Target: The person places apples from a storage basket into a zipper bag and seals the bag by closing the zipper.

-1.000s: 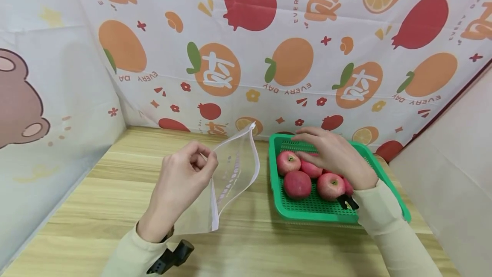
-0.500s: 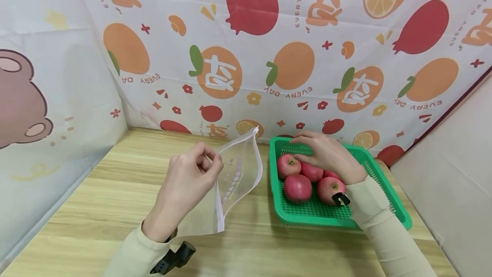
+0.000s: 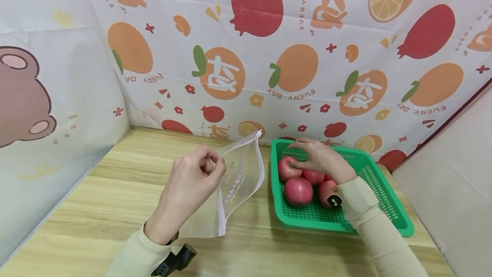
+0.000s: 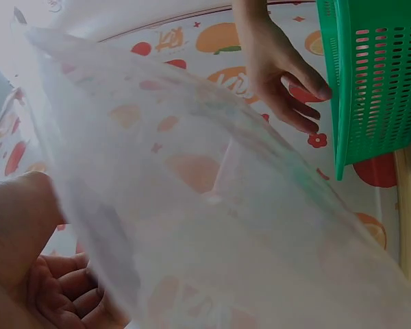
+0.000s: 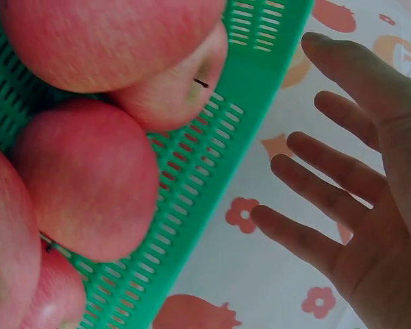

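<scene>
In the head view my left hand (image 3: pixel 194 185) pinches the rim of a clear zip-top bag (image 3: pixel 242 172) between thumb and fingers. The bag's mouth gapes toward the right, with a white zip slider at its upper corner. Up close in the left wrist view, the translucent bag (image 4: pixel 185 171) hides part of the hand. My right hand (image 3: pixel 323 160) hovers over a green plastic basket (image 3: pixel 315 224) of red apples (image 3: pixel 298 191). Its thumb overlaps the back-left apple (image 3: pixel 286 169) in the head view. The right wrist view shows its fingers spread, apart from the apples (image 5: pixel 89 178).
The basket stands on a wooden table (image 3: pixel 265 251), to the right of the bag. A fruit-printed cloth (image 3: pixel 253 67) hangs right behind it. White walls (image 3: pixel 446 170) close off both sides. Black wrist cameras (image 3: pixel 174 260) are strapped on both sleeves.
My right hand has sunk slightly and shifted left toward the back-left apple. The left hand still pinches the bag, which has moved a little right in view. The head view has tilted slightly.
</scene>
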A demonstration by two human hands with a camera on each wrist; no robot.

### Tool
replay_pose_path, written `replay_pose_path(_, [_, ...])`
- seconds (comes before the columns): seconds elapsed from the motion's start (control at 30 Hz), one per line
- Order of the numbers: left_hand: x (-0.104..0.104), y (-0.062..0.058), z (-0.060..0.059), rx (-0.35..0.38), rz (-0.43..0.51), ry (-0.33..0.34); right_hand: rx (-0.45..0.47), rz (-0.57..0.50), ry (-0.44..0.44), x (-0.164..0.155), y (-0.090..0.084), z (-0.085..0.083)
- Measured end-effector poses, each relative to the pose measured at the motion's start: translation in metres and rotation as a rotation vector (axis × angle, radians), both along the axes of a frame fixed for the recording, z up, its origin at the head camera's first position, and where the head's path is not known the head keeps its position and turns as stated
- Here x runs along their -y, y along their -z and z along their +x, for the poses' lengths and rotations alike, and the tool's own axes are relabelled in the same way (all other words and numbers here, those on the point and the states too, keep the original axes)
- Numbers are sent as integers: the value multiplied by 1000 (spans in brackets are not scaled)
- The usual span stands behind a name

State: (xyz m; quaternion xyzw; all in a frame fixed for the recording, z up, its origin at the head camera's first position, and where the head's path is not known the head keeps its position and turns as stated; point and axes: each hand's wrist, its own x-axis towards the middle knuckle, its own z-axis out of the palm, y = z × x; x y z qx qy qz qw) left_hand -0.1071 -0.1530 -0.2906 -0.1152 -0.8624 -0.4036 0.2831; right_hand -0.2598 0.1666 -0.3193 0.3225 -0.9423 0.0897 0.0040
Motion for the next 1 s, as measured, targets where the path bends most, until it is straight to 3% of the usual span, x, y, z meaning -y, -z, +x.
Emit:
replay_pose_path(0.57, [0,2,0,37,5,1,181,55,-10,11,27,-15])
replay_pose_path(1.0, [1,4,1,29,3,-7,195,92,-28,16,37,-23])
